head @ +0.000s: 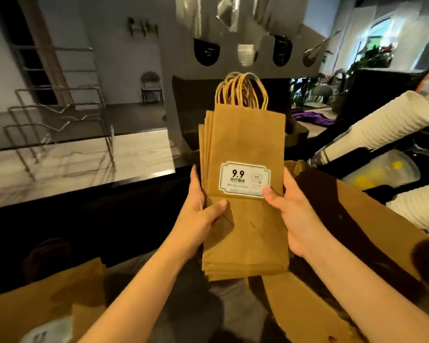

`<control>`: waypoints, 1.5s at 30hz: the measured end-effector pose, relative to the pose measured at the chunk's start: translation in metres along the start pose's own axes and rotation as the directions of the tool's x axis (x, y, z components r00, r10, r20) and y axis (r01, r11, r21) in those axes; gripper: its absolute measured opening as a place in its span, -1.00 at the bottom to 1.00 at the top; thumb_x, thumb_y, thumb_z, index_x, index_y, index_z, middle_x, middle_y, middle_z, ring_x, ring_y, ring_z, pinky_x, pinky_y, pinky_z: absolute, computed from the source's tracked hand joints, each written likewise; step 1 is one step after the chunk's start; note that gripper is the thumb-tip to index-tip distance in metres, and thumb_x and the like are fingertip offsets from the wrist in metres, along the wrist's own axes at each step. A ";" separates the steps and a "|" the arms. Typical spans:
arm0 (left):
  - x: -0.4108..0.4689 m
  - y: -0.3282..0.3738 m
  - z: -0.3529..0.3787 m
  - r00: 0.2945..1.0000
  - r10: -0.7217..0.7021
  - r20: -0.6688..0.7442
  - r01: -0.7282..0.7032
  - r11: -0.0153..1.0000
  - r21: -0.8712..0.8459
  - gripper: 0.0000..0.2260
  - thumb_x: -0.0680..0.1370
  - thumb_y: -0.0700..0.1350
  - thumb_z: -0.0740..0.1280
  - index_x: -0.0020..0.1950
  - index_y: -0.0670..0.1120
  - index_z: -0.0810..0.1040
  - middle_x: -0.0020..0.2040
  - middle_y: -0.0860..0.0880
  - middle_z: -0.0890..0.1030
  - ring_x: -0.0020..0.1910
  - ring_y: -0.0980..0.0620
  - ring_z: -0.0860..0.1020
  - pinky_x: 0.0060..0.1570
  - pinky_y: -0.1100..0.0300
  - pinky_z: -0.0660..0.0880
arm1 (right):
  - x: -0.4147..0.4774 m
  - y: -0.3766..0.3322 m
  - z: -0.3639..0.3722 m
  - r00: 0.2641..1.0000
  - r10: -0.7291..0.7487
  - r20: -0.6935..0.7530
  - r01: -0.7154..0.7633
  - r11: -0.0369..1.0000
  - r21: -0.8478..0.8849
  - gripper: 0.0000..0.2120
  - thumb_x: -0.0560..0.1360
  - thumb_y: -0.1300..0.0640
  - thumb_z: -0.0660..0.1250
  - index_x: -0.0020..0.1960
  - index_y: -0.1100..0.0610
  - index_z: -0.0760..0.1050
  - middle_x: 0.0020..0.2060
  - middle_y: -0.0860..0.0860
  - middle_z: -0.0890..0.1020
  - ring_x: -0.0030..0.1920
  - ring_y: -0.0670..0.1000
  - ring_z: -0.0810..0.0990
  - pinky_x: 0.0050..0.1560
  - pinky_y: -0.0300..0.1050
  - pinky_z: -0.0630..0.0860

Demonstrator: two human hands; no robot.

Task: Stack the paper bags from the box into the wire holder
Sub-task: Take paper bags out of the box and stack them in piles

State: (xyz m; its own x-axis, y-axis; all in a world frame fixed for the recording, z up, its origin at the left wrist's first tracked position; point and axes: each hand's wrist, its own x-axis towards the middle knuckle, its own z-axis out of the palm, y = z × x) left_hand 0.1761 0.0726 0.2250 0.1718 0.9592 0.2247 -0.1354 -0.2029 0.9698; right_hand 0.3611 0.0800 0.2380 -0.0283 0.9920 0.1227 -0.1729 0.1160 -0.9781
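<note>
A stack of flat brown paper bags, twisted handles up, is held in the air, gripped at both sides by the left hand and right hand. The front bag bears a white label reading 9.9. The open cardboard box lies below. The wire holder stands at the left, well apart.

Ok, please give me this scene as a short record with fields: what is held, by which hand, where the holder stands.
held: stack of paper bags, upright
sticker: white, reads 9.9, on the front bag
left hand: grips the stack's left edge, thumb in front
right hand: grips the right edge, thumb on the sticker
wire holder: on the counter at left, apart from the bags
cardboard box: below the arms
</note>
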 end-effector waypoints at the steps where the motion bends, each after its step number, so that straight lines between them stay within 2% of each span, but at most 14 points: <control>1: -0.006 -0.002 -0.011 1.000 -0.005 0.003 0.004 0.998 0.057 -0.19 0.43 -0.10 0.42 0.54 0.05 0.01 0.36 0.05 0.45 0.33 0.07 0.44 0.30 0.07 0.41 | -0.001 0.004 0.011 0.999 -0.044 0.011 0.044 0.998 -0.033 -0.49 0.57 0.23 0.24 0.42 -0.18 0.28 0.22 -0.13 0.58 0.25 -0.02 0.53 0.24 0.12 0.46; 3: -0.022 -0.006 -0.039 0.998 -0.024 -0.055 0.033 0.984 0.177 -0.38 0.52 -0.17 0.34 0.49 0.06 0.13 0.32 0.11 0.47 0.30 0.12 0.44 0.30 0.12 0.40 | -0.003 0.024 0.040 0.997 -0.071 0.039 0.076 0.987 -0.142 -0.42 0.56 0.20 0.25 0.47 -0.18 0.16 0.30 -0.17 0.49 0.32 -0.09 0.44 0.34 0.10 0.38; 7: -0.055 -0.032 -0.082 0.941 -0.112 -0.320 0.248 0.872 0.422 -0.36 0.58 -0.21 0.25 0.49 0.08 -0.07 0.24 0.15 0.36 0.22 0.11 0.40 0.16 0.24 0.33 | -0.010 0.077 0.090 0.994 -0.011 0.111 0.048 0.942 -0.332 -0.45 0.57 0.13 0.24 0.48 -0.11 0.12 0.29 -0.18 0.46 0.32 -0.13 0.40 0.34 -0.02 0.37; 10: -0.079 -0.063 -0.101 0.892 -0.210 -0.400 0.389 0.807 0.444 -0.34 0.60 -0.17 0.21 0.50 0.07 -0.19 0.29 0.10 0.32 0.29 0.01 0.39 0.21 0.17 0.33 | -0.018 0.116 0.111 0.990 0.050 0.131 0.000 0.934 -0.356 -0.49 0.57 0.12 0.25 0.45 -0.08 0.14 0.28 -0.13 0.46 0.31 -0.08 0.41 0.32 0.01 0.40; 12: -0.095 -0.083 -0.107 0.883 -0.219 -0.415 0.417 0.771 0.481 -0.34 0.62 -0.17 0.18 0.50 0.00 -0.24 0.30 0.09 0.28 0.29 0.05 0.35 0.17 0.27 0.30 | -0.024 0.141 0.123 0.987 0.100 0.127 -0.053 0.943 -0.328 -0.52 0.56 0.12 0.25 0.39 -0.11 0.15 0.24 -0.13 0.45 0.29 -0.07 0.43 0.32 0.00 0.41; 16: -0.117 -0.130 -0.115 0.815 -0.251 -0.522 0.492 0.775 0.395 -0.40 0.58 -0.30 0.22 0.51 -0.14 -0.05 0.34 0.00 0.30 0.37 -0.02 0.32 0.14 0.39 0.22 | -0.042 0.188 0.130 0.963 0.241 0.119 -0.170 0.889 -0.425 -0.41 0.58 0.12 0.21 0.49 -0.07 -0.02 0.22 -0.15 0.35 0.26 -0.11 0.36 0.24 -0.17 0.35; 19: -0.130 -0.160 -0.118 0.801 -0.358 -0.481 0.573 0.691 0.441 -0.34 0.60 -0.20 0.21 0.52 -0.13 -0.17 0.47 -0.11 0.25 0.42 -0.05 0.29 0.32 0.22 0.23 | -0.051 0.214 0.126 0.955 0.270 0.124 -0.190 0.875 -0.445 -0.47 0.58 0.10 0.22 0.43 -0.14 0.04 0.22 -0.14 0.40 0.29 -0.08 0.40 0.22 -0.21 0.38; 23: -0.130 -0.169 -0.124 0.796 -0.378 -0.473 0.591 0.654 0.472 -0.33 0.59 -0.19 0.22 0.52 -0.11 -0.18 0.45 -0.10 0.31 0.36 -0.08 0.37 0.29 0.15 0.33 | -0.045 0.223 0.125 0.953 0.286 0.098 -0.224 0.886 -0.405 -0.49 0.56 0.14 0.26 0.40 -0.16 0.15 0.21 -0.13 0.49 0.21 -0.11 0.49 0.17 -0.14 0.50; 27: -0.125 -0.172 -0.131 0.728 -0.432 -0.532 0.676 0.581 0.453 -0.30 0.57 -0.19 0.27 0.54 -0.11 -0.13 0.42 -0.07 0.37 0.34 -0.08 0.40 0.25 0.17 0.34 | -0.037 0.224 0.131 0.930 0.351 0.107 -0.297 0.891 -0.342 -0.55 0.54 0.24 0.29 0.34 -0.07 0.26 0.12 -0.13 0.53 0.03 -0.25 0.51 -0.15 -0.43 0.52; 32: -0.131 -0.179 -0.129 0.594 -0.545 -0.592 0.805 0.385 0.452 -0.31 0.63 -0.15 0.16 0.52 -0.16 -0.30 0.47 -0.15 0.24 0.35 -0.09 0.38 0.29 0.15 0.33 | -0.034 0.240 0.144 0.862 0.503 0.058 -0.437 0.797 -0.416 -0.66 0.51 0.26 0.33 0.26 0.04 0.42 0.10 -0.05 0.58 0.09 -0.03 0.54 0.12 -0.14 0.48; 36: -0.137 -0.186 -0.128 0.531 -0.608 -0.590 0.838 0.273 0.473 -0.31 0.62 -0.10 0.12 0.52 -0.13 -0.34 0.44 -0.16 0.28 0.27 -0.12 0.44 0.23 0.07 0.42 | -0.035 0.256 0.147 0.815 0.579 -0.006 -0.487 0.679 -0.550 -0.84 0.49 0.24 0.35 -0.12 0.00 0.46 0.02 0.09 0.62 0.07 0.11 0.57 0.05 -0.08 0.48; 38: -0.137 -0.186 -0.127 0.503 -0.641 -0.580 0.852 0.256 0.456 -0.31 0.61 -0.11 0.13 0.52 -0.13 -0.32 0.48 -0.16 0.20 0.33 -0.14 0.39 0.25 0.10 0.38 | -0.035 0.260 0.148 0.814 0.579 -0.052 -0.459 0.585 -0.669 -0.86 0.48 0.17 0.38 0.04 0.14 0.52 0.05 0.15 0.60 0.11 0.15 0.55 0.04 -0.09 0.44; 40: -0.135 -0.186 -0.125 0.482 -0.672 -0.562 0.861 0.246 0.444 -0.29 0.59 -0.11 0.15 0.53 -0.15 -0.30 0.48 -0.16 0.20 0.36 -0.15 0.36 0.28 0.09 0.37 | -0.037 0.261 0.149 0.826 0.555 -0.100 -0.421 0.488 -0.764 -0.60 0.50 0.09 0.37 0.26 0.25 0.45 0.19 0.17 0.56 0.21 0.16 0.51 0.13 -0.10 0.41; 45: -0.128 -0.193 -0.127 0.431 -0.711 -0.556 0.897 0.273 0.347 -0.26 0.54 -0.08 0.18 0.54 -0.18 -0.25 0.40 -0.16 0.36 0.29 -0.17 0.43 0.27 0.01 0.41 | -0.041 0.265 0.150 0.867 0.485 -0.118 -0.359 0.441 -0.823 -0.58 0.50 0.03 0.36 0.27 0.22 0.46 0.23 0.15 0.56 0.26 0.15 0.49 0.16 -0.13 0.39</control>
State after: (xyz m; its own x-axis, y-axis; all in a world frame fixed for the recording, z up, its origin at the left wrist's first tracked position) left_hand 0.0565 0.0137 -0.0026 -0.3723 0.6671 -0.6453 0.4554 0.7371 0.4993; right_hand 0.1690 0.0630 -0.0008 0.0075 0.9218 -0.3876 0.7436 -0.2643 -0.6141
